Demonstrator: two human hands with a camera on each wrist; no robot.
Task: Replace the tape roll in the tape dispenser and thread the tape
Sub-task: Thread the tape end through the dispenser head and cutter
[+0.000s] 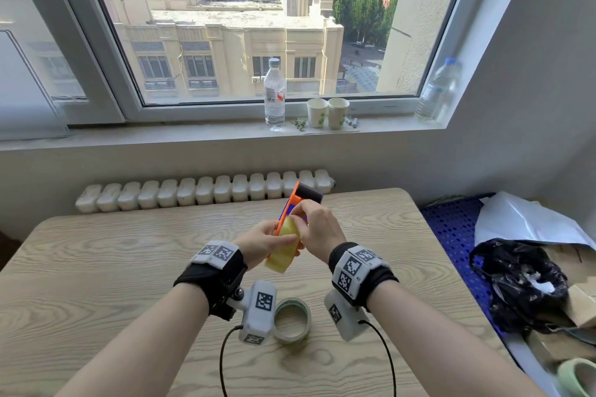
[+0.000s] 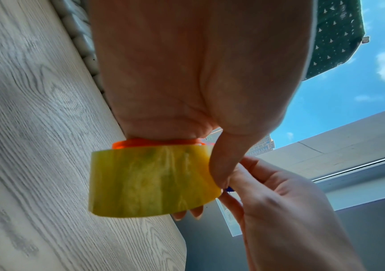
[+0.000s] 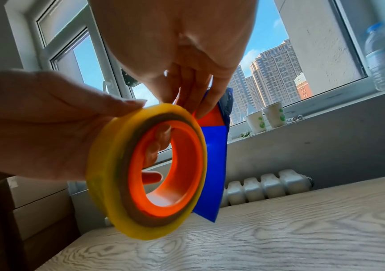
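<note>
I hold an orange and blue tape dispenser [image 1: 292,201] with a black head tilted above the wooden table [image 1: 96,267]. A yellow tape roll [image 1: 283,255] sits on its orange hub [image 3: 186,146]. My left hand [image 1: 285,238] grips the roll [image 3: 108,165], thumb on the rim and fingers behind the hub. My right hand [image 1: 298,214] pinches the dispenser's blue plate [image 3: 212,165] at the roll's upper edge, touching my left thumb [image 2: 219,165]. The left wrist view shows the roll's yellow band [image 2: 149,181]. I cannot make out any loose tape end.
A thin, nearly used-up tape roll [image 1: 292,319] lies flat on the table under my wrists. A radiator [image 1: 200,192] runs behind the table. On the sill stand a water bottle [image 1: 274,93] and two paper cups [image 1: 327,113]. A black bag [image 1: 522,284] sits at the right.
</note>
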